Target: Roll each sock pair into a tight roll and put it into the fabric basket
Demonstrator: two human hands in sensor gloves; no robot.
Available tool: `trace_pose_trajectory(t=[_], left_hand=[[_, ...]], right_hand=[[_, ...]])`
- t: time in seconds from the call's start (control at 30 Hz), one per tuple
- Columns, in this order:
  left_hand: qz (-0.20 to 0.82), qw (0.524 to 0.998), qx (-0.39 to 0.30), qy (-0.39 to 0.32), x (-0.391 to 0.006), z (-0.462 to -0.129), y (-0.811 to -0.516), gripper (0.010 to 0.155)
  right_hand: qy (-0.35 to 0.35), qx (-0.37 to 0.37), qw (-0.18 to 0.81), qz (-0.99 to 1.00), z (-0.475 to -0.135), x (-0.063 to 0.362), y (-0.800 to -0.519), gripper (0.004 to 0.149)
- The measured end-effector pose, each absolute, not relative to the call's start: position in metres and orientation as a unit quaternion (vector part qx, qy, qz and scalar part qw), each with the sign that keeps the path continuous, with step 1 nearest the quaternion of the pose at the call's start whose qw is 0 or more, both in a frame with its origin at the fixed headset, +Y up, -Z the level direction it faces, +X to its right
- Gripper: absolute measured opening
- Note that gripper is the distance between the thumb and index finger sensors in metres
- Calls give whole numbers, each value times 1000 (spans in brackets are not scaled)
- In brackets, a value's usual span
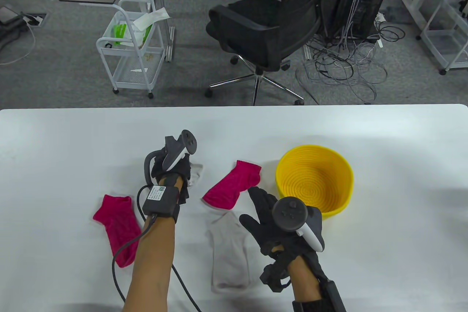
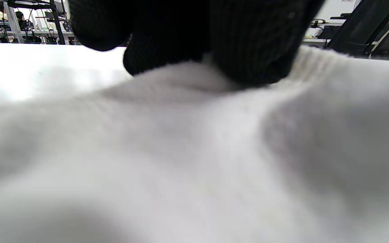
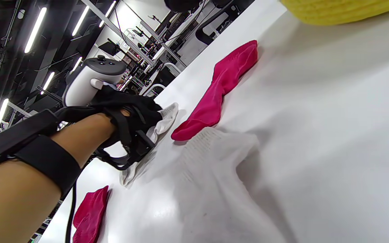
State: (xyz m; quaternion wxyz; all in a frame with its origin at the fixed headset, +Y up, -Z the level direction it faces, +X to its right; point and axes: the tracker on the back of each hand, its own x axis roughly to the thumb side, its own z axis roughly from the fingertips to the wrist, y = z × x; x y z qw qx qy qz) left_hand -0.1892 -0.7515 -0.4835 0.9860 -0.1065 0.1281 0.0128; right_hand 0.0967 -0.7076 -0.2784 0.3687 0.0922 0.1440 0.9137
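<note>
My left hand point(image 1: 181, 171) is down on a white sock point(image 1: 196, 173) at mid-table and pinches its edge. In the left wrist view, the gloved fingers point(image 2: 248, 50) dig into the bunched white sock point(image 2: 194, 152). The right wrist view shows my left hand point(image 3: 130, 113) with the white sock point(image 3: 165, 118) sticking out of it. My right hand point(image 1: 261, 209) hovers with spread fingers and holds nothing. It is beside a second white sock point(image 1: 228, 250) and a pink sock point(image 1: 234, 185). Another pink sock point(image 1: 119, 228) lies at the left. The yellow basket point(image 1: 340, 176) holds nothing.
The table's far edge point(image 1: 234, 107) runs behind the socks. Beyond it stand an office chair point(image 1: 270, 26), a white cart point(image 1: 131, 45) and tangled cables point(image 1: 347, 67). A black cable point(image 1: 120, 253) trails from my left wrist across the table.
</note>
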Motion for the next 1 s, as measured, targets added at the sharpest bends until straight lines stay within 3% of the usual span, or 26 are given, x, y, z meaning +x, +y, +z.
trace_pose_trajectory(t=[0.23, 0.57, 0.77, 1.0], left_hand=[[56, 992, -56, 99, -195, -454, -693, 44], [103, 993, 60, 14, -194, -370, -607, 42], [237, 969, 61, -29, -188, -326, -587, 41], [243, 964, 75, -83, -168, -283, -585, 41]], right_hand=[[137, 91, 371, 914, -278, 101, -707, 87], [146, 78, 375, 912, -280, 108, -715, 87], [143, 86, 376, 912, -279, 109, -712, 86], [107, 85, 406, 904, -277, 122, -700, 86]])
